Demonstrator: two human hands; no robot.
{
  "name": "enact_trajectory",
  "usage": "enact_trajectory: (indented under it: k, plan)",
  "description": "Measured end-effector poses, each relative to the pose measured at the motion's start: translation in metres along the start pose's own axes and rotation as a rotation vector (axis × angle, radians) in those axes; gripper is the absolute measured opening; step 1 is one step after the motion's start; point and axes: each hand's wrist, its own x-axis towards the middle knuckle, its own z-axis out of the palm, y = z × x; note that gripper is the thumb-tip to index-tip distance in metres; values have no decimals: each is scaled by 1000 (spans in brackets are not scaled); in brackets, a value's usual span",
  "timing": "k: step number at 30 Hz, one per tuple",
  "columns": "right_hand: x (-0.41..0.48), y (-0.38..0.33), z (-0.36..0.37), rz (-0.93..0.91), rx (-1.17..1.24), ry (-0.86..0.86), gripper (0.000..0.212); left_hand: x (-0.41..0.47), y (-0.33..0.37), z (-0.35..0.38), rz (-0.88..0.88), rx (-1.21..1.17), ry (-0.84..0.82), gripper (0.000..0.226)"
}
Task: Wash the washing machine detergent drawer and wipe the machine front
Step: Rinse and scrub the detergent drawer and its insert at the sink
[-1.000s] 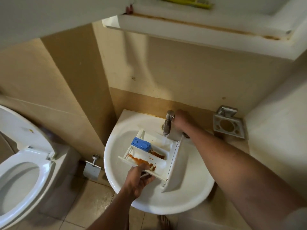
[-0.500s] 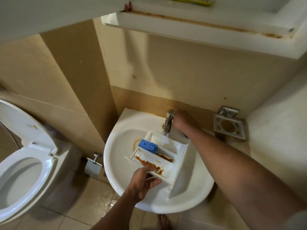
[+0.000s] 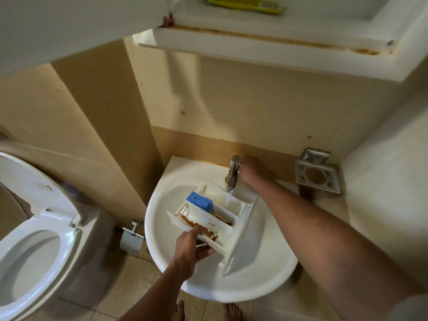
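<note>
Left fingers: the fingers of the left hand were curled round the near edge of the drawer, thumb over the rim and the others under it, a clamp that looked meant to steady the drawer while water ran.
Right fingers: the right hand sat behind the tap, closed over what was probably its handle; the fingers themselves were hidden behind the hand, so I cannot tell how they were set.
Drawer: it was held inside the basin, tilted, front panel toward the right, back corner just under the spout so the stream fell into a compartment.
Water: a thin stream dropped from the spout onto the white plastic, likely kept gentle to limit splashing.
Blue cap: the blue cap sat on the middle compartment, away from the stream.
Brown residue: brown residue lay along the near compartments, just beside the left thumb; the tilt would probably have let it rinse down into the basin.
Basin: white, wall-mounted, with bare feet on the floor below it.
Surroundings: a toilet stood well to the left, a metal holder on the wall to the right, and a shelf above.
Progress: the rinse seemed only beginning; no washing machine was in view.
</note>
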Motion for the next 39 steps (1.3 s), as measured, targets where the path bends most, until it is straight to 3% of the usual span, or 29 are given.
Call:
enact_trajectory:
  k: [8, 13, 16, 18, 23, 27, 39]
  plan:
    - [1, 4, 2, -13, 34, -1, 29, 5, 19, -8, -45, 175, -99, 32]
    - [1, 5, 4, -4, 44, -17, 27, 10, 35, -7, -46, 380, -204, 56]
    - [1, 4, 4, 10, 53, -23, 27, 17, 40, -1, -22, 499, -242, 46]
    - [1, 4, 4, 0, 44, -23, 27, 24, 43, 0, -21, 519, -249, 38]
    - [4, 5, 6, -9, 20, -19, 26, 36, 56, 6, -32, 606, -312, 55]
    - [6, 4, 8, 10, 13, -14, 26, 43, 66, 14, -59, 614, -353, 52]
    - [3, 4, 8, 27, 24, 3, 30, 76, 83, -4, -175, 701, -500, 74]
